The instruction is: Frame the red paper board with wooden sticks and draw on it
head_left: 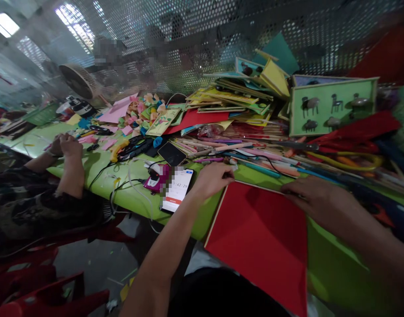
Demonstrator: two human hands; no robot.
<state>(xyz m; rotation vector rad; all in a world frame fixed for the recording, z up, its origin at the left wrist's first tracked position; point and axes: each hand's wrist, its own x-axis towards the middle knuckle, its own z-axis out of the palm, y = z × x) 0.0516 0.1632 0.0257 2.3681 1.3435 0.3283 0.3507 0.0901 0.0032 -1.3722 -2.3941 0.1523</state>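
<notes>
A red board [263,233] lies in front of me, partly over the near edge of the green table, with pale thin wooden edging along its left side. A thin wooden strip [254,186] runs along its far edge. My left hand [215,179] is closed at the strip's left end, fingertips pinched together by the board's corner. At the strip's other end, my right hand [302,193] has its fingers and thumb closed on the edge. Its fingertips are partly in shadow. Left of my left forearm lies a phone with a lit timer screen [178,190].
Behind the board lie coloured sticks [254,160], scissors [296,145] and a heap of coloured boards [228,99]. A framed green board [334,110] leans at the right. A magenta power bank [155,182] trails cables. At left, another person's hands [66,144] rest on the table [99,176].
</notes>
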